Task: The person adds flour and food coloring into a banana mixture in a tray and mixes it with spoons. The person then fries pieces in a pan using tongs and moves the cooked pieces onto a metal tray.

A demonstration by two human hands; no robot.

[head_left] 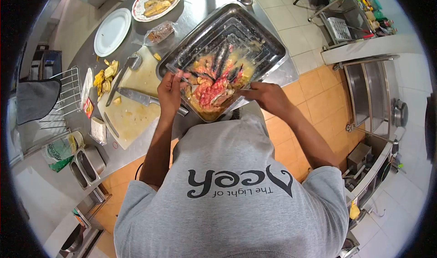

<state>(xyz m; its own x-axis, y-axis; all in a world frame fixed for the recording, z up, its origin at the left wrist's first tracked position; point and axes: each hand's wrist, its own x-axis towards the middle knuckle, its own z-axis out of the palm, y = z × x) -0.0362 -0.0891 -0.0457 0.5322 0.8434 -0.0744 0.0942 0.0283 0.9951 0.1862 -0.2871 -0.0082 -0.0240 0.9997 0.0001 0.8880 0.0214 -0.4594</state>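
Note:
A dark rectangular metal tray [255, 23] lies askew in front of me at the table's edge. Inside it is a wet heap of food [211, 92], with red, pink and yellowish pieces and dark, long pieces that look like fish. My left hand [170, 92] is closed at the tray's left edge, beside a thin clear piece that I cannot identify. At the opposite edge my right hand [269, 98] has its fingers closed at the rim. A large knife [136, 96] rests on the cutting board [134, 121], left of the tray, its handle end near my left wrist.
On the steel table [195, 1] are a white plate [112, 32], a patterned plate [139, 5] with yellowish slices, a clear packet [160, 32] and yellow peelings [104, 78]. A wire rack [61, 98] stands left. Metal shelving [371, 92] is on the right, across the tiled floor.

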